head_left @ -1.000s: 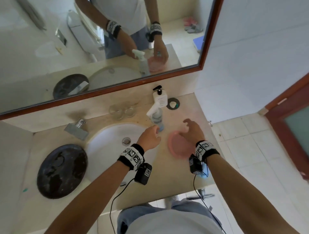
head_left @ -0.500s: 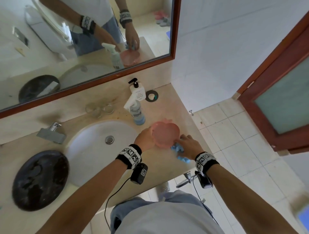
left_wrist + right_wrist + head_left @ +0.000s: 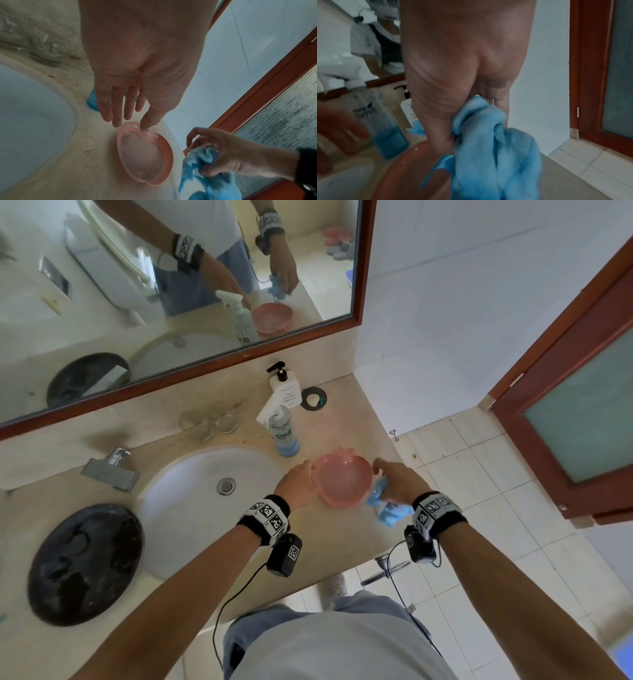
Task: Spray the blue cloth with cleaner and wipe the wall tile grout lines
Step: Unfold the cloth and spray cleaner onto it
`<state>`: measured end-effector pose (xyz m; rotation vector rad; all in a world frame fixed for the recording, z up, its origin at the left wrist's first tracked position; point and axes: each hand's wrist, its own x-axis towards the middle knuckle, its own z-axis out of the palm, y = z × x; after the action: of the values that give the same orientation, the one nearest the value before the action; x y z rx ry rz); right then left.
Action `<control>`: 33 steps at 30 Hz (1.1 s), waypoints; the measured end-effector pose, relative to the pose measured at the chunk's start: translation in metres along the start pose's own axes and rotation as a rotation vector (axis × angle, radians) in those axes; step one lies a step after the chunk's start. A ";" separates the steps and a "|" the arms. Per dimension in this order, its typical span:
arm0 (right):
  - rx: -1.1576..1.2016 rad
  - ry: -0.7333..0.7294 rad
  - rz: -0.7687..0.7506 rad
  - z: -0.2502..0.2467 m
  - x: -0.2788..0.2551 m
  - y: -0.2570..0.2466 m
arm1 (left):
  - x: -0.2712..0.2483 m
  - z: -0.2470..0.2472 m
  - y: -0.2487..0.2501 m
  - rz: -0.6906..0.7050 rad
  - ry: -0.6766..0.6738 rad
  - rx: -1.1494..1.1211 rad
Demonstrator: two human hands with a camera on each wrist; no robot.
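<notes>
At frame centre the right hand [image 3: 394, 482] gripped the bunched blue cloth [image 3: 388, 506] beside the pink dish [image 3: 342, 481] on the tabletop [image 3: 342, 542]; its contents were unclear. The left hand [image 3: 296, 484] had its fingers spread, thumb on the dish rim. Above stood the spray bottle [image 3: 282, 429], blue liquid low inside

Blue cloth [image 3: 388, 508], pink bowl [image 3: 342, 479]; black dish [image 3: 84, 563] (mottled), beige counter [image 3: 191, 604]
</notes>
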<state>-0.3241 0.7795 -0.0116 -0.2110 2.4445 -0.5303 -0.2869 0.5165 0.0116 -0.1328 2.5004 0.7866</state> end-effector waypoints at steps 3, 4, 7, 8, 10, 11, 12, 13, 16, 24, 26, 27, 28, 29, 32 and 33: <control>0.070 0.039 0.003 -0.020 0.008 -0.013 | 0.001 0.000 0.001 -0.002 0.002 0.004; 0.103 0.058 -0.008 -0.027 0.010 -0.021 | 0.001 0.000 0.001 -0.004 0.003 0.002; 0.178 0.091 -0.048 -0.037 0.023 -0.046 | 0.001 -0.003 0.000 -0.016 0.012 -0.003; 0.210 0.101 -0.054 -0.038 0.025 -0.055 | 0.001 -0.004 -0.001 -0.023 0.015 -0.007; 0.272 0.141 -0.063 -0.033 0.031 -0.070 | 0.000 -0.007 -0.005 -0.039 0.019 -0.007; 0.286 0.151 -0.059 -0.030 0.033 -0.075 | 0.000 -0.008 -0.007 -0.048 0.019 -0.006; 0.307 0.142 -0.054 -0.027 0.031 -0.082 | -0.001 -0.010 -0.009 -0.057 0.020 -0.004; 0.315 0.123 -0.046 -0.020 0.033 -0.083 | -0.001 -0.011 -0.012 -0.068 0.023 0.001; 0.257 0.109 -0.044 0.001 0.034 -0.083 | -0.001 -0.014 -0.019 -0.088 0.033 0.007; -0.096 0.122 -0.094 0.045 0.054 -0.075 | 0.000 -0.018 -0.030 -0.107 0.029 0.019; -0.146 0.138 -0.113 0.047 0.055 -0.076 | 0.000 -0.016 -0.029 -0.107 0.022 0.026; -0.161 0.142 -0.111 0.047 0.055 -0.077 | 0.000 -0.015 -0.029 -0.104 0.018 0.027; -0.169 0.148 -0.111 0.048 0.055 -0.077 | -0.001 -0.014 -0.029 -0.102 0.014 0.026; -0.173 0.152 -0.108 0.048 0.054 -0.078 | 0.000 -0.014 -0.029 -0.101 0.012 0.026; -0.143 0.162 -0.095 0.047 0.056 -0.077 | 0.001 -0.014 -0.028 -0.098 0.011 0.025; -0.129 0.162 -0.079 0.044 0.056 -0.077 | 0.001 -0.015 -0.028 -0.096 0.013 0.025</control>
<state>-0.3399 0.6803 -0.0420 -0.3304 2.6405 -0.4385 -0.2877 0.4850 0.0068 -0.2481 2.4953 0.7168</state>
